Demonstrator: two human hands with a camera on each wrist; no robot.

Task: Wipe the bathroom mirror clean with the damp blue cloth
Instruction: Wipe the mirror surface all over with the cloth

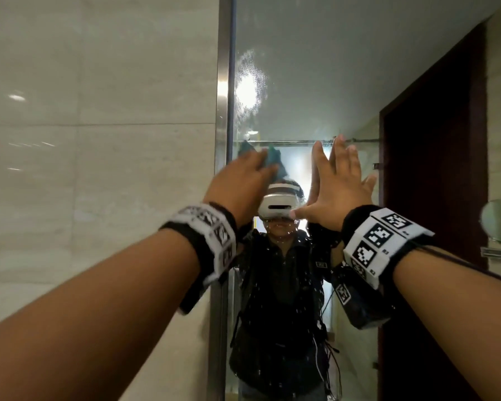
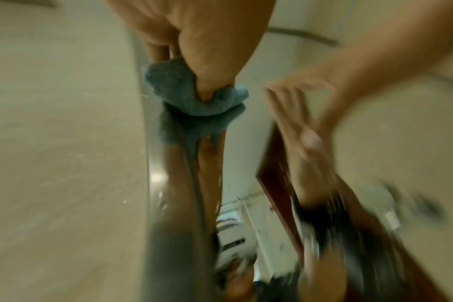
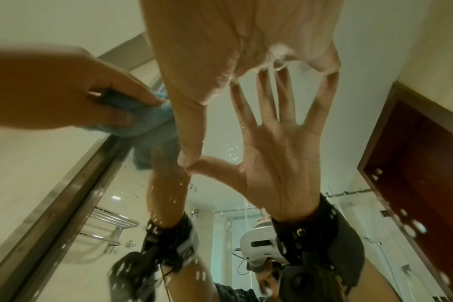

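Observation:
The bathroom mirror (image 1: 330, 68) fills the right half of the head view, speckled with water drops and with a smeared patch (image 1: 249, 88) near its left edge. My left hand (image 1: 243, 180) grips the bunched blue cloth (image 1: 272, 157) and presses it on the glass beside the frame. In the left wrist view the thumb digs into the blue cloth (image 2: 184, 96), and that picture is blurred. My right hand (image 1: 339, 175) lies flat on the glass with fingers spread, holding nothing. In the right wrist view its thumb (image 3: 192, 132) touches the mirror next to the cloth (image 3: 148, 118).
A steel mirror frame (image 1: 223, 111) borders a pale tiled wall (image 1: 99, 140) on the left. A small round vanity mirror (image 1: 499, 221) sticks out at the right edge. The glass reflects a person wearing a headset, a dark wooden door (image 1: 431, 169) and a shower rail.

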